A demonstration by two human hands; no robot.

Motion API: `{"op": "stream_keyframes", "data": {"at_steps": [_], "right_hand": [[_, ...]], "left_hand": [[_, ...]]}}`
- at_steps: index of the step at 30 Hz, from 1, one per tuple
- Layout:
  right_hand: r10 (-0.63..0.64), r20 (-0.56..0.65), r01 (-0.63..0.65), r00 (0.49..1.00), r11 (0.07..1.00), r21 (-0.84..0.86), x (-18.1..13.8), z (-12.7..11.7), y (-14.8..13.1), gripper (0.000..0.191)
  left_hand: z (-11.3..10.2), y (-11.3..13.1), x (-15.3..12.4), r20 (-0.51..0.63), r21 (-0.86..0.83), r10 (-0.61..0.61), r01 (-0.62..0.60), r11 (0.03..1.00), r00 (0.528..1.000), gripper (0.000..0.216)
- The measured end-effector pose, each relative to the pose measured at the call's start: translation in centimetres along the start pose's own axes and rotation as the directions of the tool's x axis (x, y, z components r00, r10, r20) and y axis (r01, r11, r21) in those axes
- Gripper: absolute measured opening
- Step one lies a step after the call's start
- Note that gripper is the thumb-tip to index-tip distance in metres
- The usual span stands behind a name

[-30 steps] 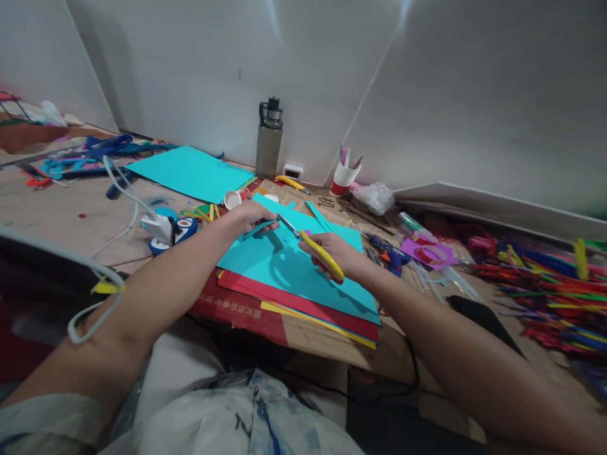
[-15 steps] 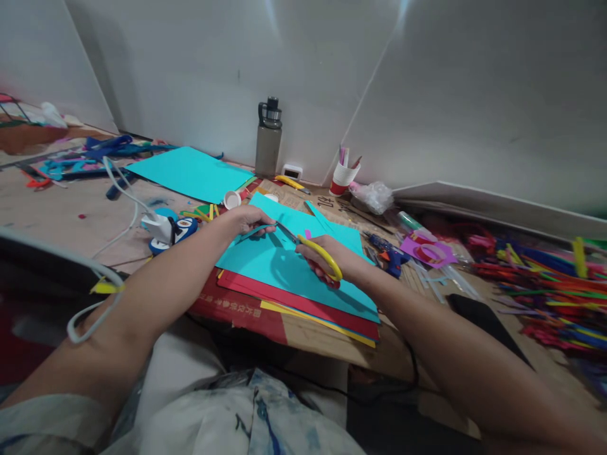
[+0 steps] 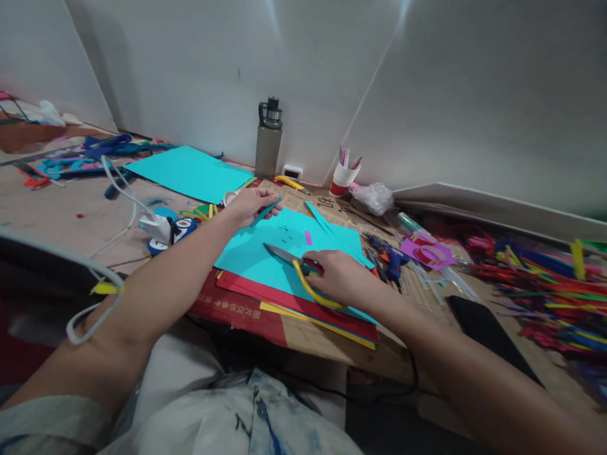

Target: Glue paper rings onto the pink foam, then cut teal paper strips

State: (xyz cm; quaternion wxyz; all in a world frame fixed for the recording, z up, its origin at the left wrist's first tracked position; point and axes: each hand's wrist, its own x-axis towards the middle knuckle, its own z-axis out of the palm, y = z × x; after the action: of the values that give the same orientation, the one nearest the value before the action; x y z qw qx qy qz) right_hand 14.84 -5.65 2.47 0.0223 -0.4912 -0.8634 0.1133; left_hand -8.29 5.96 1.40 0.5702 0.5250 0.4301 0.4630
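My left hand pinches a narrow teal paper strip and holds it just above the far left edge of the teal sheet. My right hand is closed on the yellow-handled scissors, which lie low on the teal sheet with the blades pointing left. The teal sheet tops a stack of red and yellow sheets on brown cardboard. A small pink scrap lies on the teal sheet.
A grey bottle and a cup of pens stand by the wall. Another teal sheet lies far left. A blue glue gun, purple cutouts, coloured strips and a black phone are at right. A white charger sits left.
The scissors have come off the cut and dropped flat onto the teal sheet. My left hand has drawn the cut strip away, up and to the far left.
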Motion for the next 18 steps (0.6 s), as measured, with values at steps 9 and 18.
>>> {"op": "stream_keyframes", "data": {"at_steps": [9, 18], "right_hand": [[0.141, -0.356, 0.013, 0.924, 0.917, 0.398, 3.2, -2.3, -0.5, 0.032], [0.23, -0.378, 0.14, 0.897, 0.663, 0.735, 8.3, -1.6, 0.0, 0.015]], "left_hand": [[3.2, 1.0, -2.1, 0.158, 0.133, 0.191, -0.213, 0.968, 0.969, 0.023], [3.2, 0.7, -2.2, 0.238, 0.109, 0.197, -0.228, 0.968, 0.951, 0.023]]}}
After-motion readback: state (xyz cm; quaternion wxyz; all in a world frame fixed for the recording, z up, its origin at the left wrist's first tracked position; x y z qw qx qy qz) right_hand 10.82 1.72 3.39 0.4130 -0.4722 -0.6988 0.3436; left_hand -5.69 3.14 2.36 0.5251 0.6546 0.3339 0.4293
